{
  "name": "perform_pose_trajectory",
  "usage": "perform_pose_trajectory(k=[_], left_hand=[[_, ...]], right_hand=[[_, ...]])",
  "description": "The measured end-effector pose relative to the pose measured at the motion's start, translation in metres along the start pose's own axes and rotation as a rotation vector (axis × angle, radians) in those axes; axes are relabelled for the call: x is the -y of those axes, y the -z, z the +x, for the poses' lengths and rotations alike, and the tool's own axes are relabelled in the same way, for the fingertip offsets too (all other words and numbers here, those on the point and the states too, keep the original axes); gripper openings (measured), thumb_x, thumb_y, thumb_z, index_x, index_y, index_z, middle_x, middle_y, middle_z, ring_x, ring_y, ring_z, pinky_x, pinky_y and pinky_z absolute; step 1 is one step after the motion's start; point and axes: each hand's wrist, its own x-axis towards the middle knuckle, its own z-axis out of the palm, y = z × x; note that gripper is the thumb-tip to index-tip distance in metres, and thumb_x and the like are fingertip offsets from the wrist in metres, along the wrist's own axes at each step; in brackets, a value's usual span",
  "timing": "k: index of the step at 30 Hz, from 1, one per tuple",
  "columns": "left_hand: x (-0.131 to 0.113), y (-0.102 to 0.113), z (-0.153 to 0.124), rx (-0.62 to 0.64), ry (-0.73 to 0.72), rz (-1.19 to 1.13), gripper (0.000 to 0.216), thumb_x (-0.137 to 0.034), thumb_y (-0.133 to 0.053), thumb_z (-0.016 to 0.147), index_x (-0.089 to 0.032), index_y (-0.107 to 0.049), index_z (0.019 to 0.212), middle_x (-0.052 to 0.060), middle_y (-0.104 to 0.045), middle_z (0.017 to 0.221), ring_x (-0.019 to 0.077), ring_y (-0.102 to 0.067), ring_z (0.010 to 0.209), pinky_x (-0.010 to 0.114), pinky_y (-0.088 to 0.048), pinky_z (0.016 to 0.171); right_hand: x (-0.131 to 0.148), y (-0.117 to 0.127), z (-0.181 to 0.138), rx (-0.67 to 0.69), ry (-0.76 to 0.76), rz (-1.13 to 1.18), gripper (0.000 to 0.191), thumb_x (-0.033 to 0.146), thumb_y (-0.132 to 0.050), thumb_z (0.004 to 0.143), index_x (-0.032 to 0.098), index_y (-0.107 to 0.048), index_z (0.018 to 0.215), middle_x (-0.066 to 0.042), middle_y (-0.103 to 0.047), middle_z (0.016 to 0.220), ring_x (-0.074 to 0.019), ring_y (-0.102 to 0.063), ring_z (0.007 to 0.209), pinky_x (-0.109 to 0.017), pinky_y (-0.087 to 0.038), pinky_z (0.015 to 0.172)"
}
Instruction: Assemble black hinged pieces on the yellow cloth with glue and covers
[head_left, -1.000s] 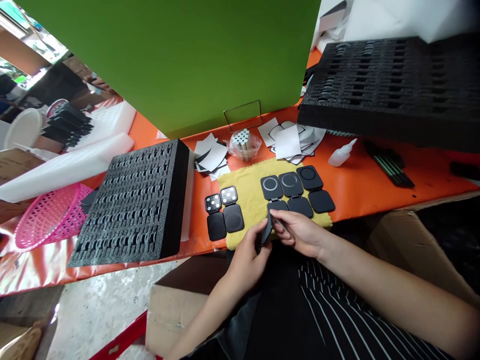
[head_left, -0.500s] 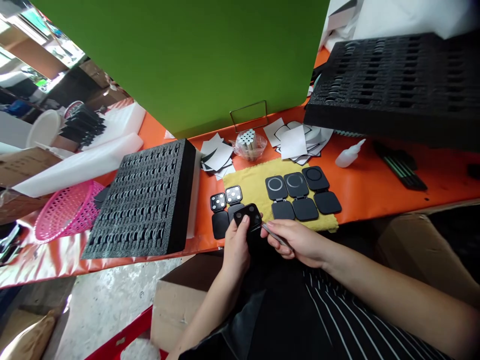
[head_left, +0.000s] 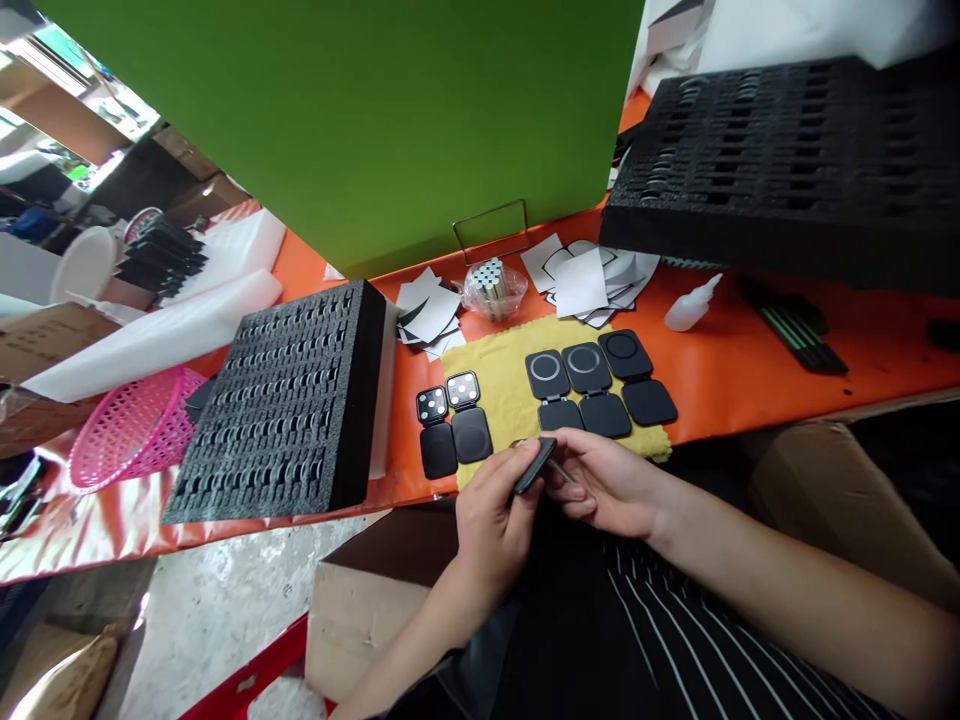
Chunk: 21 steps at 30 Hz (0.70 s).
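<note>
The left hand (head_left: 491,512) pinches a black piece (head_left: 534,468), best braced firmly; the right hand (head_left: 611,482) grips a thin tool (head_left: 562,472) at its three o'clock.

Orange-covered table (head_left: 720,385) backed by a green panel (head_left: 375,130);
blotchy grey floor (head_left: 210,610) below; bright light (head_left: 133,116) at the upper left.
</note>
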Motion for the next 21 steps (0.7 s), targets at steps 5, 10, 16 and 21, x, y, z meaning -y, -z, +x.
perform_pose_trajectory(k=[5,10,16,21], left_hand=[[0.004,0.002,0.007,0.001,0.069,0.009,0.029,-0.020,-0.046,0.084,-0.023,-0.055,0.111,0.006,-0.061,0.102,0.0167,-0.057,0.093,0.029,-0.045,0.081],[0.048,0.002,0.044,-0.230,0.370,-0.027,0.025,-0.030,-0.047,0.083,-0.018,-0.053,0.105,0.006,-0.060,0.098,0.0172,-0.056,0.091,0.029,-0.045,0.079],[0.102,-0.010,0.093,-0.161,0.469,-0.016,0.030,-0.022,-0.047,0.081,-0.018,-0.049,0.111,0.005,-0.058,0.098,0.0165,-0.055,0.091,0.032,-0.043,0.083],[0.097,-0.009,0.096,-0.126,0.339,0.187,0.031,-0.021,-0.048,0.079,-0.019,-0.052,0.110,0.009,-0.051,0.115,0.0229,-0.047,0.108,0.040,-0.036,0.093]], right_hand=[[0.001,-0.005,0.000,-0.098,0.141,-0.103,0.022,0.037,-0.046,0.077,0.017,-0.045,0.068,0.007,-0.033,0.053,-0.0028,-0.022,0.038,-0.016,-0.016,0.036],[0.015,0.013,-0.008,-0.429,0.665,-1.212,0.027,0.043,-0.050,0.075,0.020,-0.055,0.087,0.000,-0.051,0.073,-0.0107,-0.048,0.062,-0.022,-0.037,0.054],[0.018,0.043,-0.004,-0.747,0.528,-2.454,0.056,0.024,-0.044,0.076,0.025,-0.033,0.131,-0.011,-0.048,0.117,-0.0162,-0.057,0.065,-0.027,-0.040,0.053],[0.017,0.047,0.010,-0.743,0.540,-2.654,0.058,0.010,-0.037,0.076,0.019,-0.029,0.133,-0.017,-0.042,0.128,-0.0167,-0.059,0.060,-0.028,-0.038,0.047]])
